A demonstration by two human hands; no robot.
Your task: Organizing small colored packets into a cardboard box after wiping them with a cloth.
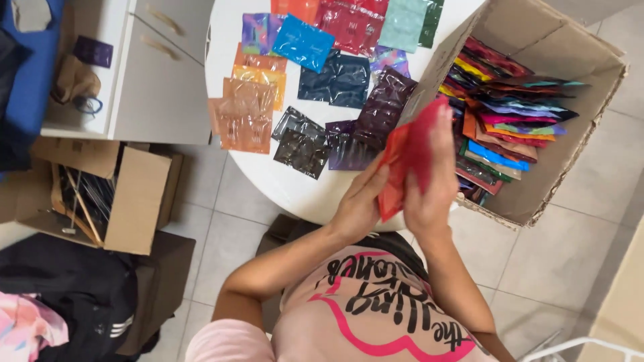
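Both my hands hold a red glossy packet (407, 155) above the near edge of a round white table (295, 191). My left hand (359, 204) grips its lower left side; my right hand (433, 184) lies flat over its right side. On the table lie several flat shiny packets: orange ones (247, 110), a blue one (303, 42), dark navy ones (335, 80), black ones (300, 142) and a dark purple one (384, 106). To the right, an open cardboard box (570, 147) stands packed with several upright colourful packets (500, 121).
A white cabinet (157, 80) stands left of the table. Below it on the tiled floor sits an open cardboard box (127, 201) holding hangers. Dark clothing (74, 288) lies at the lower left. A white rail (577, 345) shows at the bottom right.
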